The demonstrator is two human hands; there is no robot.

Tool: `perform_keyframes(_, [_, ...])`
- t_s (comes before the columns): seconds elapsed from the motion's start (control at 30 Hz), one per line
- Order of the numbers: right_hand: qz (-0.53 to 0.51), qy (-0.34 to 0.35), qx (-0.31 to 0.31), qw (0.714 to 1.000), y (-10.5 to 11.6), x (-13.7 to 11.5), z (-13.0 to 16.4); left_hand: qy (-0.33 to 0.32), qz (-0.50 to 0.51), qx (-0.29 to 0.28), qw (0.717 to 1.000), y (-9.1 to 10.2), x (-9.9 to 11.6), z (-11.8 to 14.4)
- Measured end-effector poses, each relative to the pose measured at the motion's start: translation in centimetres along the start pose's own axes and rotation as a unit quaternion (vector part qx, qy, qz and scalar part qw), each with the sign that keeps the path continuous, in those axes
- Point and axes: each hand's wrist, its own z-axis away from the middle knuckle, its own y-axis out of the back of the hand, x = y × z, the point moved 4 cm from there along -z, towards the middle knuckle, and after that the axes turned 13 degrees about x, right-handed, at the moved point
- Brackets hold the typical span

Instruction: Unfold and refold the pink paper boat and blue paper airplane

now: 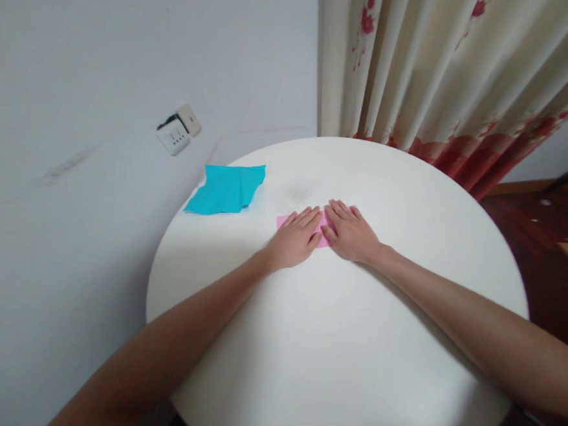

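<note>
A small pink sheet (pixel 325 239), which looks like paper, lies flat on the white round table (pixel 328 346). My left hand (pixel 294 239) rests palm down over its left part, fingers stretched out. Over the right part lies my right hand (pixel 349 232), also flat with its fingers extended. Both thumbs point inward and are close to each other near the middle of the sheet. Most of the pink sheet is hidden beneath the hands; its left corner and a strip between the hands show. Neither hand grips anything.
A creased blue sheet (pixel 230 190) with uneven edges lies at the table's far left, by the wall (pixel 106 45). Wall sockets (pixel 175 134) sit just beyond it. A floral curtain (pixel 420 67) hangs behind the table. Dark reddish flooring (pixel 521 220) shows at right.
</note>
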Motion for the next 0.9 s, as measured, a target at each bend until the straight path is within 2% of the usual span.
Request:
perform_keyframes(0.33, [-0.008,-0.014,0.016,1.0,0.0,0.0,0.2,0.007,0.003,-0.002,1.0,0.2,0.1,0.0])
perform_keyframes(0.5, [-0.003,-0.04,0.018,0.999,0.1,0.1,0.4,0.088,-0.031,0.004,0.996,0.3,-0.5,0.0])
perform_keyframes(0.6, [0.002,-0.039,0.019,0.999,0.2,0.0,0.5,0.107,-0.028,-0.021,0.994,0.4,-1.0,-0.1])
perform_keyframes(0.73, [0.001,-0.037,0.02,0.999,0.0,0.2,0.4,0.086,-0.014,-0.058,0.995,0.6,-1.2,0.1])
perform_keyframes(0.9, [0.002,-0.024,0.028,0.999,-0.1,0.2,0.4,0.024,-0.024,-0.033,0.999,0.6,0.2,0.3])
